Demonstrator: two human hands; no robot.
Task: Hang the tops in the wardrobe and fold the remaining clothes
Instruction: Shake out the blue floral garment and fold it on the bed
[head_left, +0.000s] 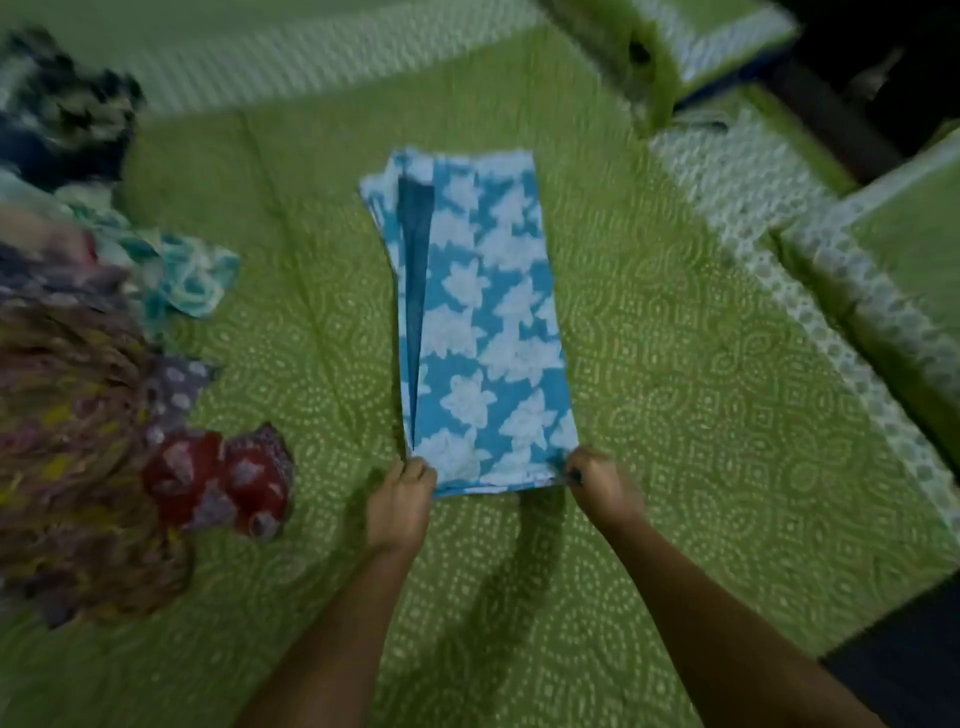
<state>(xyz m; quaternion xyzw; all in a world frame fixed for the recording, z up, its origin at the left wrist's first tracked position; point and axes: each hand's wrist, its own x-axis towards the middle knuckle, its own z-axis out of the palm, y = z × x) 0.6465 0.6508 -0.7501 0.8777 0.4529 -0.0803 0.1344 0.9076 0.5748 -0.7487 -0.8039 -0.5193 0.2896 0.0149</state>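
Note:
A blue garment with white leaf prints (483, 322) lies folded into a long narrow strip on the green bedspread (675, 389), running away from me. My left hand (402, 501) pinches its near left corner. My right hand (597, 480) grips its near right corner. Both near corners are slightly lifted off the bed. A darker blue inner layer shows along the strip's left edge.
A heap of unfolded clothes (78, 405) fills the left side, with a red printed piece (218, 480) and a teal-and-white piece (182, 270) nearest. Dark patterned clothes (62, 109) lie at the far left. Green pillows (701, 47) sit at the far right.

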